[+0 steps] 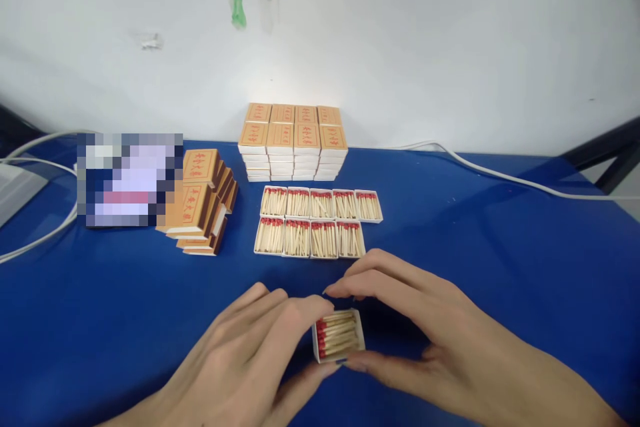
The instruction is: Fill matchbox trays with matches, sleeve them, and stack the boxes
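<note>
A white matchbox tray (340, 335) full of red-tipped matches lies sideways between my hands, low in the middle of the view, its match heads to the left. My left hand (250, 347) grips its left side, index finger at the far edge and thumb at the near edge. The thumb of my right hand (425, 327) touches the near right corner, while its other fingers arch apart beyond the far edge. Just past my hands, several filled match trays (323, 238) stand side by side in two rows, with their red heads facing the wall.
Orange-topped matchboxes (293, 138) form a neat block against the white wall (450, 47). A looser matchbox pile (195, 203) stands at the left beside a pixelated object (131, 180). White cables (500, 177) run along the back of the blue table (475, 233) and at far left.
</note>
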`<state>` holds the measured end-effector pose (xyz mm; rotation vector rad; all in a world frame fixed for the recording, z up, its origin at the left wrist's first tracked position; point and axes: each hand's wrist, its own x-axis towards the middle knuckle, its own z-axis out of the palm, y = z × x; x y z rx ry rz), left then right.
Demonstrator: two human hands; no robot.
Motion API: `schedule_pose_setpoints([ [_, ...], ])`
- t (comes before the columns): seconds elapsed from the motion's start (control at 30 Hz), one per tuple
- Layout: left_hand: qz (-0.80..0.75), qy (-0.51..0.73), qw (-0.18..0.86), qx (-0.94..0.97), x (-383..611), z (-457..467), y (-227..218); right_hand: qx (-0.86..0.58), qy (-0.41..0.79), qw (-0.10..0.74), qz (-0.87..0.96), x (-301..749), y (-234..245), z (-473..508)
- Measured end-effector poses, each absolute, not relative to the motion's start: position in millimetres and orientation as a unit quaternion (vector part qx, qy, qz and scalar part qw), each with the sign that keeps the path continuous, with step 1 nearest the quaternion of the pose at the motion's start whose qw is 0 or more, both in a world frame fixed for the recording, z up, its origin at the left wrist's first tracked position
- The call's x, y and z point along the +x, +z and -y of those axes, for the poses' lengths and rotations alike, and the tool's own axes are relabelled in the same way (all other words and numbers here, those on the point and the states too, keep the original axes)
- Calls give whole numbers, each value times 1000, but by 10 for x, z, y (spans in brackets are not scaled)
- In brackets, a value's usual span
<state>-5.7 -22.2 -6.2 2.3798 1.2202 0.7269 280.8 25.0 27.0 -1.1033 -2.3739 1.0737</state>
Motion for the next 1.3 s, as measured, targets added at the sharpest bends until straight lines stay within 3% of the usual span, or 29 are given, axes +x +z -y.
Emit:
schedule_pose_setpoints([
  [0.27,-455,241,209,831,-79,206,18,-375,356,169,839,2760,264,-243],
  [0.8,-426,290,133,846,-44,47,2,-359,253,191,878,2792,152,-251],
  [1.3,-418,223,153,867,-77,111,37,-359,276,175,874,2766,175,-256],
])
